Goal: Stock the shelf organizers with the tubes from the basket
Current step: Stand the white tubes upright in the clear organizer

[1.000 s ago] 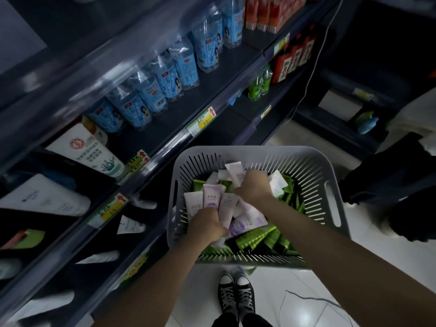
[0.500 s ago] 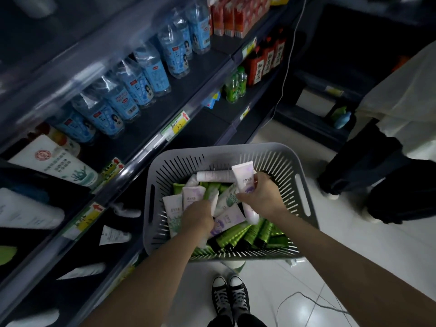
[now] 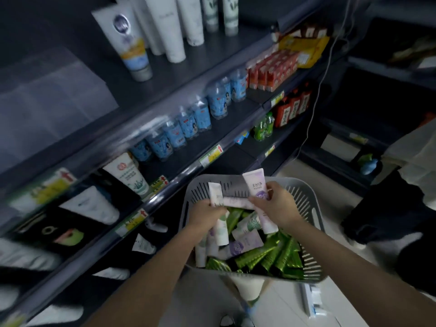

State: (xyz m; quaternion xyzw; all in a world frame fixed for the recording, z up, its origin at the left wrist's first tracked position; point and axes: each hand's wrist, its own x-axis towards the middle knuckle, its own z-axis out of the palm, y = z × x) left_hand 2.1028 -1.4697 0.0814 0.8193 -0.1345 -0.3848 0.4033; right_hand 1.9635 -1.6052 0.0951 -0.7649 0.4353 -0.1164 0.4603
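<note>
While both hands grip tubes — lilac tube (image 3: 258, 193)'s lettering stays unreadable.

Top shelf (image 3: 77, 74) left of white tubes (image 3: 165, 24) lies bare.

Both hands lifted above the basket (image 3: 304, 194) — view tilted up, top-shelf tubes (image 3: 174, 27) newly visible

A grey slotted basket (image 3: 313, 223) holds green tubes (image 3: 271, 254) and white-and-lilac tubes (image 3: 245, 241); blue-labelled bottles (image 3: 200, 116) line the dark shelf (image 3: 165, 76).
</note>
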